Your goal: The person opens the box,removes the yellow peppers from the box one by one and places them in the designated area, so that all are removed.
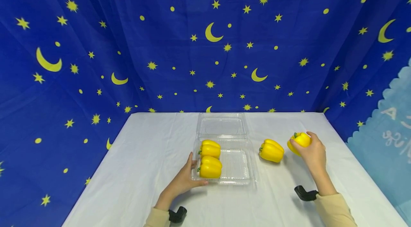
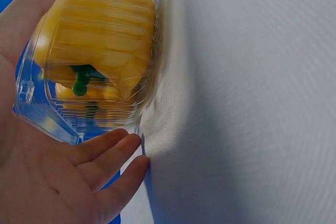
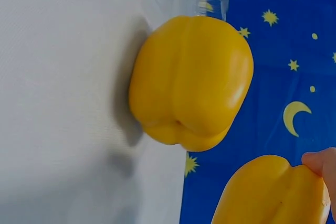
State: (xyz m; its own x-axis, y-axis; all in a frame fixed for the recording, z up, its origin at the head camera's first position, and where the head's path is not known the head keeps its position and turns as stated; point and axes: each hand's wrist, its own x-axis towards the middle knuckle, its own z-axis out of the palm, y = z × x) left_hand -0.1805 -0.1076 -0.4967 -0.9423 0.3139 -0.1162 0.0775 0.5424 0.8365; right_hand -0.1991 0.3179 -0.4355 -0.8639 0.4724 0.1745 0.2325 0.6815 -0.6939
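My right hand [image 1: 314, 154] grips a yellow bell pepper [image 1: 299, 142] between thumb and fingers, its green stem showing; a fingertip [image 3: 313, 162] presses on it in the right wrist view. Just left of it another yellow bell pepper [image 1: 271, 150] lies on its side on the cloth. Two more, a rear pepper [image 1: 210, 148] and a front pepper [image 1: 210, 167], lie in the left half of a clear plastic clamshell container [image 1: 236, 180]. My left hand [image 1: 184, 179] is at the container's front left corner, thumb along the front edge, loosely extended fingers [image 2: 118, 166] beside the left wall.
The container's lid [image 1: 221, 126] is folded back toward the rear of the table. A white cloth [image 1: 135, 148] covers the table. Blue fabric [image 1: 179, 52] with yellow moons and stars hangs behind and at the sides, with a light blue panel [image 1: 385, 155] at right.
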